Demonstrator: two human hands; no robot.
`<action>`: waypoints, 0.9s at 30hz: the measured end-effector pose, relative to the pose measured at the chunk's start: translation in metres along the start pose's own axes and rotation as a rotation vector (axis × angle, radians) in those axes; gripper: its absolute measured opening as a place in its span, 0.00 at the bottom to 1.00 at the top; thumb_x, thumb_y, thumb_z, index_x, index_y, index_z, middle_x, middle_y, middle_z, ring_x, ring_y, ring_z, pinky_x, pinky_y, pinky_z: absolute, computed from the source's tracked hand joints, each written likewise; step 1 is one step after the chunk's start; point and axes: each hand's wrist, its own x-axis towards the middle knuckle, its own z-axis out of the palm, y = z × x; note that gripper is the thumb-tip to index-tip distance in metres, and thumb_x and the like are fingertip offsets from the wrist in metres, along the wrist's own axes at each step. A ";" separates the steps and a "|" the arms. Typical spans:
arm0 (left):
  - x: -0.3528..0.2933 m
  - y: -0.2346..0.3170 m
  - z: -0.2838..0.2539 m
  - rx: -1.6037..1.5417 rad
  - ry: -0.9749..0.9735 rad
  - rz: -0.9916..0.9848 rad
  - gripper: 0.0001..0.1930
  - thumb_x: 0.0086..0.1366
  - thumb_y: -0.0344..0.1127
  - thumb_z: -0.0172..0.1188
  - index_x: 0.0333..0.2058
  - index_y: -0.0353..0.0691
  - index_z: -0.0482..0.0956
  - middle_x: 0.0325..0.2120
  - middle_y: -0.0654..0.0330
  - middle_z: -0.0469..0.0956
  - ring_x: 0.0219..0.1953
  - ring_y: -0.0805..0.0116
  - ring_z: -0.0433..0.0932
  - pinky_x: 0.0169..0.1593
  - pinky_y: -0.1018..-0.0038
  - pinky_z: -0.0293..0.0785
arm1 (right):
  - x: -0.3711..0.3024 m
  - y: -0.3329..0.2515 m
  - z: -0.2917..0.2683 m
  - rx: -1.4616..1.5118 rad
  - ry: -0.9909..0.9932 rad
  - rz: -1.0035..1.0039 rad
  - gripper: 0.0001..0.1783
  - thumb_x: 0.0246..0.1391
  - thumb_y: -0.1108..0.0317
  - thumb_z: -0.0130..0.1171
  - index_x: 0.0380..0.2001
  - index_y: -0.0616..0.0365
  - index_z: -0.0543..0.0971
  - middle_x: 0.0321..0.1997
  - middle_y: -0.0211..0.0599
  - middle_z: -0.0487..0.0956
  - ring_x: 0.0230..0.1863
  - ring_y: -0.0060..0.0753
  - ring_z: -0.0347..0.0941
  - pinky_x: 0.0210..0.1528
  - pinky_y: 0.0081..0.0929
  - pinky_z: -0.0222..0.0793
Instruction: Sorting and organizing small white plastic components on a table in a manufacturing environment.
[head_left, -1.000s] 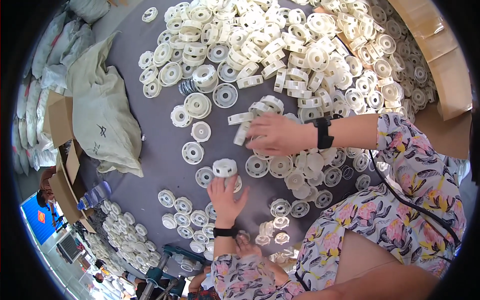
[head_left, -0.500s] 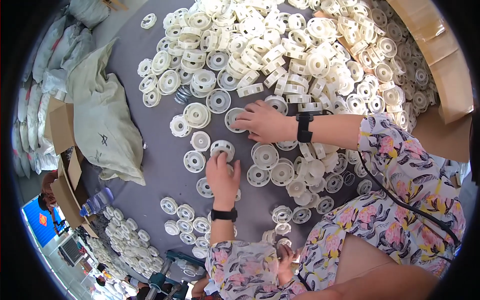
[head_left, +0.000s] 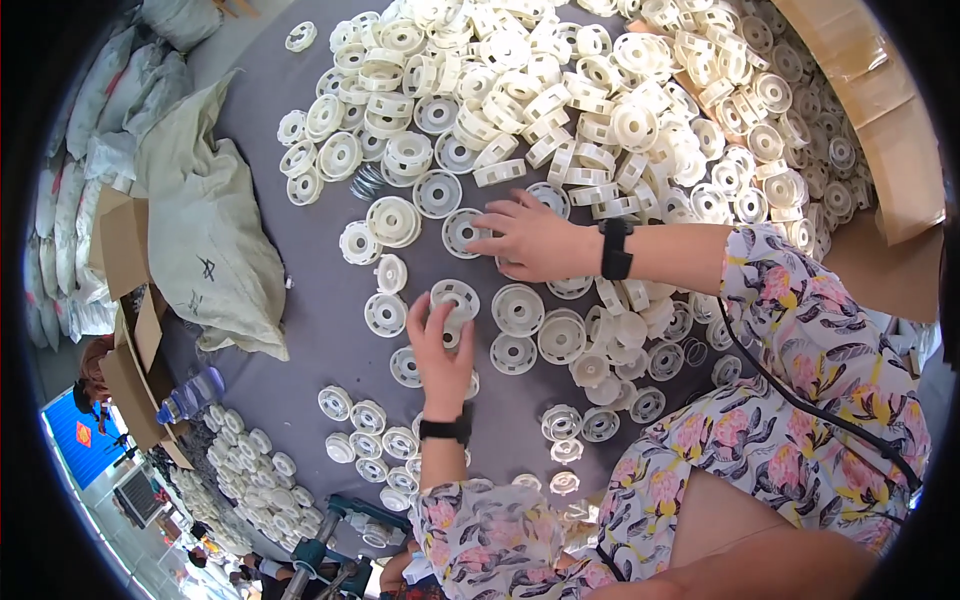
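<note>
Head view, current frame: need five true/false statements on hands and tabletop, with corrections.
1. The left hand has its fingers apart beside a slotted white ring. True.
2. The right hand is clenched in a fist. False: the right hand's fingers are spread, reaching over a white disc's edge.
3. Dark metal coils lie on the table, up and left of the right hand. True.
4. Both wrists are bare. False: each has a black wristband.
5. The clear bluish bottle stands upright. False: the bottle lies tilted over.

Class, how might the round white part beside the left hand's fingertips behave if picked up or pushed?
The round white part is probably stiff, its rim looking crisp. Its circular outline suggests it could roll on edge. Its openings hint that it's light.
</note>
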 end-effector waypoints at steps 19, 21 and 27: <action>-0.078 0.055 0.026 0.413 -0.163 0.128 0.26 0.53 0.33 0.61 0.52 0.39 0.67 0.57 0.43 0.60 0.56 0.44 0.62 0.54 0.52 0.60 | -0.068 -0.045 0.021 -0.189 -0.107 -0.087 0.32 0.46 0.50 0.59 0.55 0.43 0.68 0.65 0.42 0.57 0.69 0.49 0.45 0.62 0.68 0.39; -0.079 0.049 0.020 0.294 -0.089 -0.090 0.22 0.55 0.32 0.59 0.49 0.38 0.69 0.55 0.43 0.63 0.55 0.44 0.63 0.56 0.55 0.60 | -0.068 -0.034 0.019 -0.235 -0.134 -0.082 0.29 0.47 0.53 0.58 0.54 0.43 0.70 0.65 0.40 0.58 0.69 0.47 0.45 0.62 0.68 0.39; -0.035 0.064 0.018 -0.076 0.210 -0.109 0.15 0.60 0.24 0.55 0.46 0.35 0.69 0.53 0.49 0.67 0.53 0.56 0.67 0.57 0.65 0.60 | -0.076 -0.012 0.007 -0.222 -0.150 -0.013 0.23 0.48 0.57 0.56 0.50 0.43 0.74 0.63 0.39 0.60 0.70 0.46 0.44 0.61 0.68 0.43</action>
